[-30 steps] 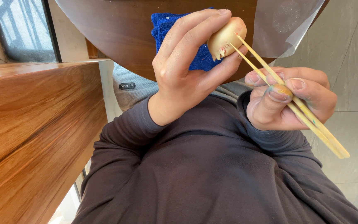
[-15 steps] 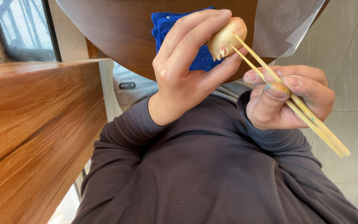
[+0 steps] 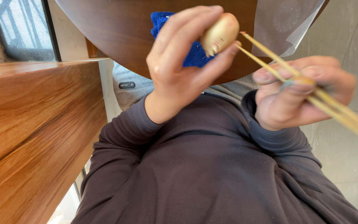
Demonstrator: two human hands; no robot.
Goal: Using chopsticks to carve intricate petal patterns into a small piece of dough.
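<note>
My left hand is raised in front of my chest and pinches a small tan oval thing, smooth like a little bulb or nut, between fingertips and thumb. My right hand grips a pair of pale bamboo chopsticks. Their thin tips reach up and left and touch the right side of the oval thing. The thick ends stick out past my right fist toward the right edge. Both arms wear dark grey sleeves.
A round dark wooden tabletop lies beyond my hands, with a blue cloth and a clear plastic sheet on it. A long wooden ledge runs along the left. Pale floor tiles show on the right.
My right hand with the chopsticks has shifted slightly and looks blurred. My left hand still holds the oval thing in about the same place.
</note>
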